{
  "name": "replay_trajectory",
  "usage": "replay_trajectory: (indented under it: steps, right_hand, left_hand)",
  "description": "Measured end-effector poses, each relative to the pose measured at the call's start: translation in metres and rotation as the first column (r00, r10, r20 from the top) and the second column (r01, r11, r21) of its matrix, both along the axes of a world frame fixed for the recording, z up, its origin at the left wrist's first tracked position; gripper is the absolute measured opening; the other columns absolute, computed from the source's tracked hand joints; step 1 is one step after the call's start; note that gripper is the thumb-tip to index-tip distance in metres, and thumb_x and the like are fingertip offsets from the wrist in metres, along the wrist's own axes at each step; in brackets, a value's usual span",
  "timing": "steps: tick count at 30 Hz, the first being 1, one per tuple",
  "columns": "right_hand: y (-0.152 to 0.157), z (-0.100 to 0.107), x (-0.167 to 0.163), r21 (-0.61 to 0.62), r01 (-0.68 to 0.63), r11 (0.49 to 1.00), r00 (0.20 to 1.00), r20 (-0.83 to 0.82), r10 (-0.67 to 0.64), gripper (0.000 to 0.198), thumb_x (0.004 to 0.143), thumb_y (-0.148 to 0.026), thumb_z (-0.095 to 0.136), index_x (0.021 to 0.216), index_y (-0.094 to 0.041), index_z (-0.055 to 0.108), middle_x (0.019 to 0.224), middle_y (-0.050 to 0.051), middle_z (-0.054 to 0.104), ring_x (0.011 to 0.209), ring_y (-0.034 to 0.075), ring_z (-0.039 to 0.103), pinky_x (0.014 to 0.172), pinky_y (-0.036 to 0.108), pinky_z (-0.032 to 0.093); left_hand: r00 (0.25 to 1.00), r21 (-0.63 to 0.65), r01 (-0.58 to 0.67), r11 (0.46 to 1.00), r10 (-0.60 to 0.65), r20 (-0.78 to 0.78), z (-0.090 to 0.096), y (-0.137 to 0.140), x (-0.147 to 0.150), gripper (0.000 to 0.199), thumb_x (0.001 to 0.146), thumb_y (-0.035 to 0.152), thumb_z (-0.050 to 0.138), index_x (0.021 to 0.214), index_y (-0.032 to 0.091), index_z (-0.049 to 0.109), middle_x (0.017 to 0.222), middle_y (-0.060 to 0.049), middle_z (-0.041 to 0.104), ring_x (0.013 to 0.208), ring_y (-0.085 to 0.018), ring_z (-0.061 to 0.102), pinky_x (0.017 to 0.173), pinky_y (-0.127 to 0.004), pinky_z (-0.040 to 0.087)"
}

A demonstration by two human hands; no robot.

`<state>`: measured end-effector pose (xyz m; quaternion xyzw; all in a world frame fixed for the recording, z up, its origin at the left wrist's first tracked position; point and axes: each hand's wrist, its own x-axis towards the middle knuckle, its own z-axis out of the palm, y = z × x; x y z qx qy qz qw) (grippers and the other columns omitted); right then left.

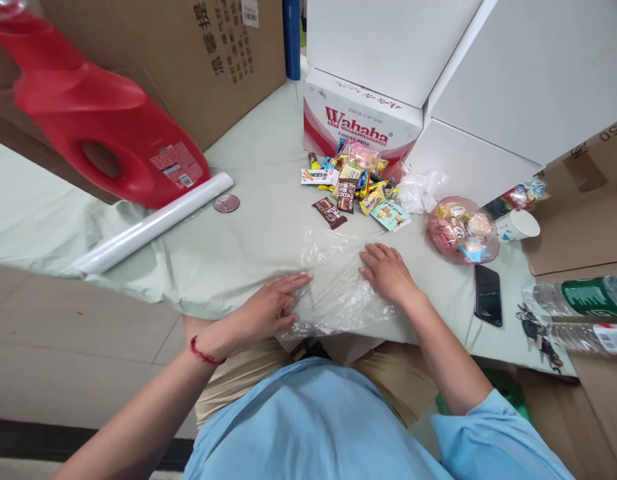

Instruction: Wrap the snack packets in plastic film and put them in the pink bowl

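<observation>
A crumpled, clear plastic bag or sheet (pixel 335 290) lies near the table's front edge. My left hand (pixel 271 303) rests at its left side, forefinger stretched out over the plastic and the lower fingers partly bent. On the right side, my right hand (pixel 391 277) lies flat on the plastic with its fingers spread. Just beyond is a pile of wrapped snacks, including a brown cocoa packet (pixel 347 195), a second brown packet (pixel 330 212), a light green packet (pixel 391 216) and a white packet (pixel 319 177). A whitish crumpled plastic bag (pixel 419 192) sits beside the pile.
At left stand a red jug (pixel 133 113), a white roll (pixel 158 223) and a round disc (pixel 226 203). Right are a pink bowl (pixel 433 247) of snacks, paper cup (pixel 522 225), phone (pixel 487 295), keys (pixel 531 328) and bottles (pixel 543 299). A Wahaha box (pixel 358 110) stands behind.
</observation>
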<state>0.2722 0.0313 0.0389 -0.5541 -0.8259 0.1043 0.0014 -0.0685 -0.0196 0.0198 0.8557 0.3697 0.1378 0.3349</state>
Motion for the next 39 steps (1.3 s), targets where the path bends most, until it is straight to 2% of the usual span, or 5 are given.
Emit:
replay_trajectory:
  steps: [13,20,26,31,39]
  right_hand:
    - [-0.028,0.013,-0.004,0.087,-0.298,0.951,0.887,-0.343,0.309,0.041,0.108,-0.034,0.055,0.147,-0.024,0.064,0.159,0.014,0.055,0.150,0.032,0.047,0.122,0.058,0.044]
    - [-0.114,-0.017,-0.001,0.009,-0.218,0.976,0.957,-0.196,0.216,0.070,0.107,-0.031,0.058,0.171,-0.025,0.030,0.173,0.013,0.036,0.162,0.032,0.031,0.127,0.061,0.040]
    - [-0.194,0.008,0.034,-0.251,-0.241,0.938,0.901,-0.416,0.120,0.044,0.106,-0.034,0.059,0.150,-0.029,0.063,0.154,0.010,0.062,0.149,0.031,0.053,0.119,0.055,0.052]
    - [-0.158,0.026,0.042,-0.117,0.012,0.993,0.780,-0.621,-0.083,0.035,0.110,-0.028,0.050,0.138,-0.030,0.072,0.123,0.008,0.080,0.118,0.026,0.074,0.102,0.045,0.062]
    - [-0.035,-0.028,0.031,-0.005,-0.033,0.999,0.983,-0.182,0.032,0.051,0.113,-0.042,0.040,0.161,-0.029,0.050,0.170,0.007,0.044,0.161,0.032,0.032,0.130,0.067,0.022]
  left_hand:
    - [0.909,0.202,-0.402,0.893,0.362,0.208,0.059,0.040,0.023,0.032,0.104,0.038,0.050,0.107,0.023,0.078,0.123,-0.009,0.079,0.117,-0.025,0.073,0.107,-0.045,0.058]
    - [0.934,0.286,-0.314,0.905,0.348,-0.075,-0.009,0.050,0.084,0.051,0.106,0.037,0.047,0.153,0.018,0.056,0.169,-0.019,0.043,0.157,-0.035,0.041,0.130,-0.069,0.017]
    - [0.921,0.330,-0.315,0.890,0.370,-0.121,-0.029,0.053,0.070,0.061,0.108,0.047,0.041,0.163,0.021,0.042,0.173,-0.020,0.035,0.160,-0.035,0.035,0.129,-0.072,-0.001]
    - [0.918,0.349,-0.286,0.893,0.360,-0.169,-0.025,0.053,0.074,0.062,0.108,0.050,0.042,0.163,0.022,0.043,0.173,-0.020,0.034,0.161,-0.036,0.033,0.128,-0.074,-0.002]
    - [0.885,0.413,-0.240,0.878,0.373,-0.278,-0.019,0.055,0.057,0.066,0.110,0.052,0.030,0.167,0.021,0.037,0.173,-0.015,0.034,0.161,-0.034,0.034,0.130,-0.072,0.000]
